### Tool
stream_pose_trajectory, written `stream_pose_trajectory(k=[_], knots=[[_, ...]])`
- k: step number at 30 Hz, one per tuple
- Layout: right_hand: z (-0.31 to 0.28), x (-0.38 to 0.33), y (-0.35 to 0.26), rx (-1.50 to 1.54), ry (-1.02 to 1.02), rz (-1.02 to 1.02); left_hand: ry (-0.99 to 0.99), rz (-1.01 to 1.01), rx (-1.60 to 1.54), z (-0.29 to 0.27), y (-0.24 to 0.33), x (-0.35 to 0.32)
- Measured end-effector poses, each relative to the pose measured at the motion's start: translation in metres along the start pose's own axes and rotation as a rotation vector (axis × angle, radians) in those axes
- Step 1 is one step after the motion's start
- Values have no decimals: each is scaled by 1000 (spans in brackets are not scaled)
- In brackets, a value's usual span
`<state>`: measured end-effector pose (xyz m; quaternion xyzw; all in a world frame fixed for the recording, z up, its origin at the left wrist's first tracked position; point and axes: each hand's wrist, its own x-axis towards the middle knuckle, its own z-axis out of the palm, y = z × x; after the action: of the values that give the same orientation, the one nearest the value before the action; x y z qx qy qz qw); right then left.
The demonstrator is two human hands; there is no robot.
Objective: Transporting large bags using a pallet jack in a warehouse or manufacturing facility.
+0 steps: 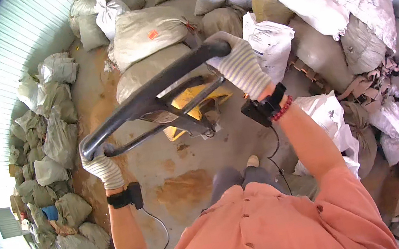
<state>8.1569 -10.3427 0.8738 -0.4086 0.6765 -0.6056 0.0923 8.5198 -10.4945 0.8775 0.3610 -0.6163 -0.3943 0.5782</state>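
Head view: both hands, in striped knit gloves, are wrapped around a black handle (151,91) that slants across the middle, higher on the right. The left hand (97,161) is curled about the lower, left end of the handle; the right hand (231,55) is closed over its upper, right end. Under the handle shows a yellow cart (195,97), standing on a grey floor (137,167) with a brown stain (184,187) nearer the person's feet. Just beyond the cart lies a big tan sack (148,33) on top of another. A white sack (271,45) stands near the right hand, beyond it. More sacks (56,131) are heaped along the ribbed wall (18,47) at left, well apart from the left hand.
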Motion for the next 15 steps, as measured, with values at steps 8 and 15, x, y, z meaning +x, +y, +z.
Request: stream_pose_trajectory(k=[8,15], knots=[[27,169,44,36,-328,-65,184,-5,231,82,7,7],[60,326,129,-456,-620,-253,388,-102,248,173,-5,26]])
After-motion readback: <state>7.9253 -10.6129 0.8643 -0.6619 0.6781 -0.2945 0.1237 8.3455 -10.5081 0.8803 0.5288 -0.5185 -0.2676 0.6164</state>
